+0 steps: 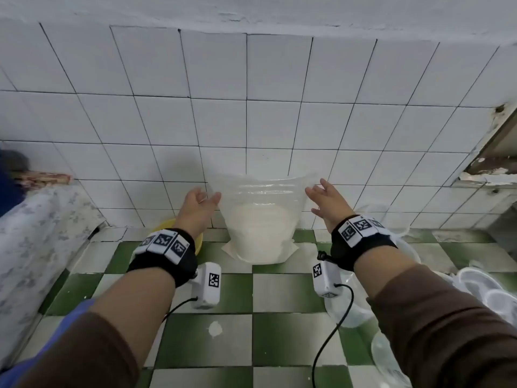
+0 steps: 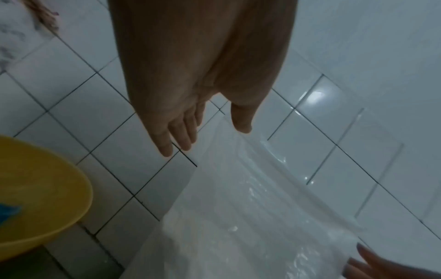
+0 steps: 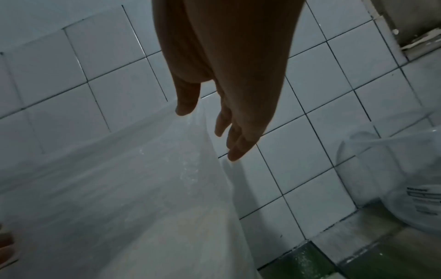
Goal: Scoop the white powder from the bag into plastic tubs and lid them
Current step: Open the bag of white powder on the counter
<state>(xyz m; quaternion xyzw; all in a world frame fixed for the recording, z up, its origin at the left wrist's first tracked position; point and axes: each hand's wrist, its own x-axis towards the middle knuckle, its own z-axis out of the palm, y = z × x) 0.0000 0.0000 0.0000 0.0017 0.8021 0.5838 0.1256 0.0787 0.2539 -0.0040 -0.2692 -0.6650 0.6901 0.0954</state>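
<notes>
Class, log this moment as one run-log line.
clear plastic powder bag: upright at wall | left hand: open, beside bag | right hand: open, beside bag

— Where does the head view sit?
— High, behind both forearms, facing forward and down at the tiled wall (image 1: 251,107) and the checkered floor (image 1: 279,289). It is the widest and farthest view, with the bag (image 1: 261,219) in the middle.
— And the wrist views?
— Each looks along its palm toward the fingertips, very near. The left wrist view faces the wall over the left hand (image 2: 190,85), with the bag's left edge and a yellow bowl (image 2: 43,185) at lower left. The right wrist view runs past the right hand (image 3: 226,85) to the bag's right edge.
— What do they share?
— The bag and the wall tiles appear in all three; each wrist view catches the other hand's fingertips at its lower corner.
</notes>
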